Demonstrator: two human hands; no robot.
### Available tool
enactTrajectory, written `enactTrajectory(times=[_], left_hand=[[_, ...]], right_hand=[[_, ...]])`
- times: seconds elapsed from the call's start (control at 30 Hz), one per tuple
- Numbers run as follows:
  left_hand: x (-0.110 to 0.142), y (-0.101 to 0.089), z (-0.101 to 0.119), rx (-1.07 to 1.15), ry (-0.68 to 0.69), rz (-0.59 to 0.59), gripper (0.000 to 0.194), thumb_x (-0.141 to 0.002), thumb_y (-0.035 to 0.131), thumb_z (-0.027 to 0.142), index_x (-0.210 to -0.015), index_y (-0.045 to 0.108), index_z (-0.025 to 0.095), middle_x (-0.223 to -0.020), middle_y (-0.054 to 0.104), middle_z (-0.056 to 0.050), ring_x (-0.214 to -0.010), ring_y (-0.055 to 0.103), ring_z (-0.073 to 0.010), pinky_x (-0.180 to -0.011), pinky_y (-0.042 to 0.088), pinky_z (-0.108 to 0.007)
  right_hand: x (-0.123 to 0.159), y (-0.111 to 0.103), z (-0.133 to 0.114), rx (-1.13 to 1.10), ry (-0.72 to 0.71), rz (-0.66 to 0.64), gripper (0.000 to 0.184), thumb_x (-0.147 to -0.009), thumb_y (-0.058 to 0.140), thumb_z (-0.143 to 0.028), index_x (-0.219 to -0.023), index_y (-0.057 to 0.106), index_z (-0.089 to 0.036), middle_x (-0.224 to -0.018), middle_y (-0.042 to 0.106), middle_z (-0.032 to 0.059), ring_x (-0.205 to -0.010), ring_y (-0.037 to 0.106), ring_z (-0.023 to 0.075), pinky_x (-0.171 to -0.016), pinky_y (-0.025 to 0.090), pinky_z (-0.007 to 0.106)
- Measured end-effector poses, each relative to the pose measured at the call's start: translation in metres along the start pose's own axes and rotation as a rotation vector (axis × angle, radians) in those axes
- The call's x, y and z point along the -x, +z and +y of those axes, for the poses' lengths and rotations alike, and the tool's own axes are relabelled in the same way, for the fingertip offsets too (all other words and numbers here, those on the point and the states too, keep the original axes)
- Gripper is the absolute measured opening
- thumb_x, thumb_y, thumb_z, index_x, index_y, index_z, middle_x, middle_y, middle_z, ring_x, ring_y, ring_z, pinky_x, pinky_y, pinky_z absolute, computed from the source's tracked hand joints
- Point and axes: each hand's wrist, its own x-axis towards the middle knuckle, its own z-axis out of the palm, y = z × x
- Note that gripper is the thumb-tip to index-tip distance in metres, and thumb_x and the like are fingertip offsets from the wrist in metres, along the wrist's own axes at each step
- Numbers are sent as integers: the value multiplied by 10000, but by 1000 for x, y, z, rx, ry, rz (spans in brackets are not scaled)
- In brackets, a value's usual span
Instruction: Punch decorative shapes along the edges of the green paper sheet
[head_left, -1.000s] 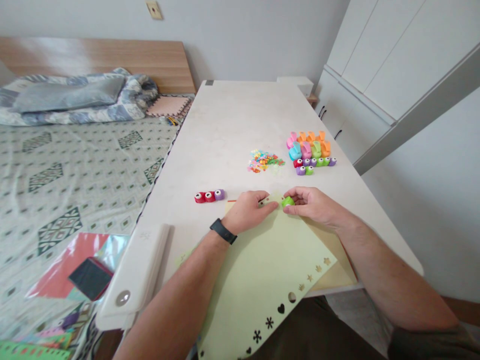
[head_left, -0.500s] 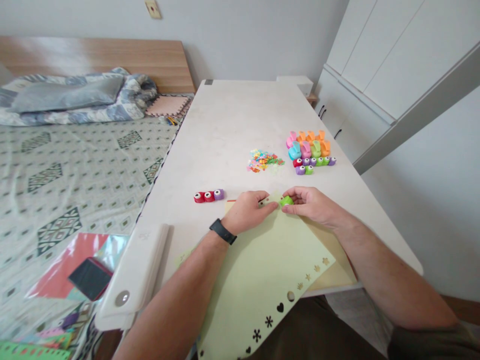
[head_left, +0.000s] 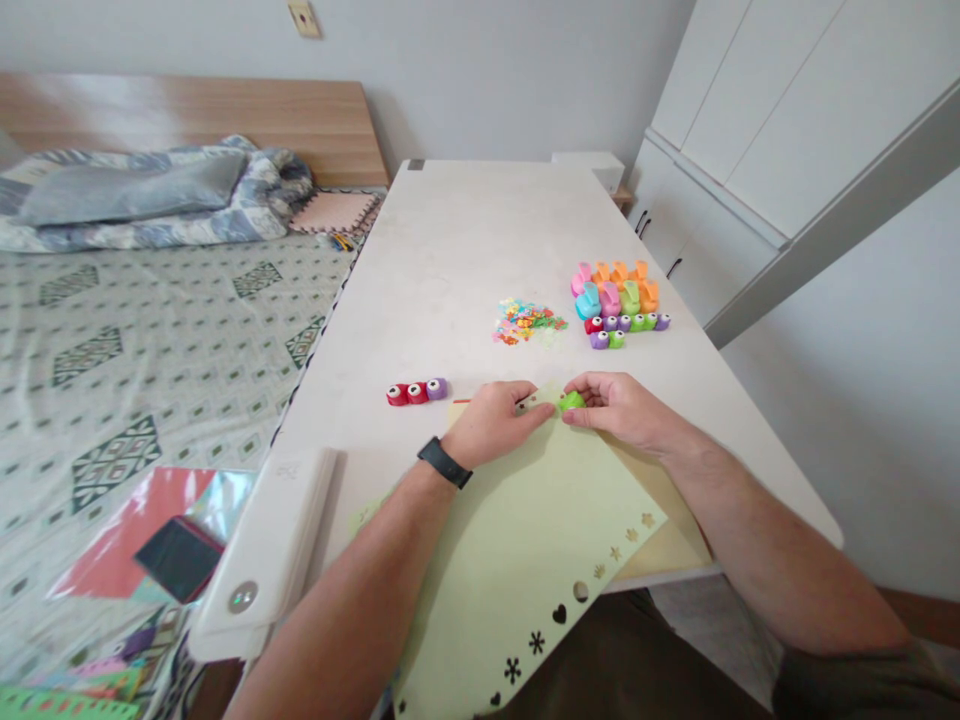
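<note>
A large pale green sheet of paper (head_left: 517, 530) lies at a slant across the table's front edge, with shaped holes along its lower right edge and more near its far edge. My left hand (head_left: 501, 418) grips the paper's far edge, thumb on top. In the fingers of my right hand (head_left: 611, 408) is a small green craft punch (head_left: 573, 401), set at the paper's edge just right of my left thumb. The punch's underside is hidden. Beneath the green paper, a yellowish sheet (head_left: 664, 530) shows on the right.
Several small punches (head_left: 417, 392) stand in a row on the left. Beyond my hands lie colourful paper cutouts (head_left: 527, 322) and rows of punches (head_left: 616, 300). A white desk lamp base or similar long device (head_left: 274, 540) sits at the table's left edge. A phone (head_left: 180, 558) rests on the bed.
The green punch and my right hand have shifted very slightly left towards my left thumb. My left hand keeps its grip on the paper, and a green light now shows on the white device.
</note>
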Motion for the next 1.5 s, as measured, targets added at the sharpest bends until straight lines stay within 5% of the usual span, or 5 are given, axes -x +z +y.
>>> enactTrajectory(times=[0.6, 0.97, 1.5], left_hand=[[1, -5, 6, 28, 3, -4, 397, -909, 537, 525, -816, 669, 162, -652, 540, 28, -604, 443, -106, -552, 280, -255], [-9, -9, 8, 182, -60, -95, 549, -690, 749, 639, -974, 671, 175, -779, 645, 4, -658, 515, -128, -551, 352, -237], [-23, -12, 23, -45, -65, -142, 552, -680, 703, 701, -766, 670, 157, -625, 565, 18, -560, 417, -110, -510, 230, -256]], right_hand=[[1, 4, -1, 49, -59, 13, 351, -727, 793, -318, -1002, 644, -160, -841, 662, 18, -737, 583, 142, -656, 456, 277], [0, 6, 2, 112, -104, 47, 279, -734, 749, -250, -989, 661, -182, -869, 697, 30, -764, 621, 163, -644, 469, 269], [2, 3, -1, 159, -123, 80, 268, -736, 747, -264, -979, 667, -184, -832, 711, 30, -712, 622, 158, -594, 454, 264]])
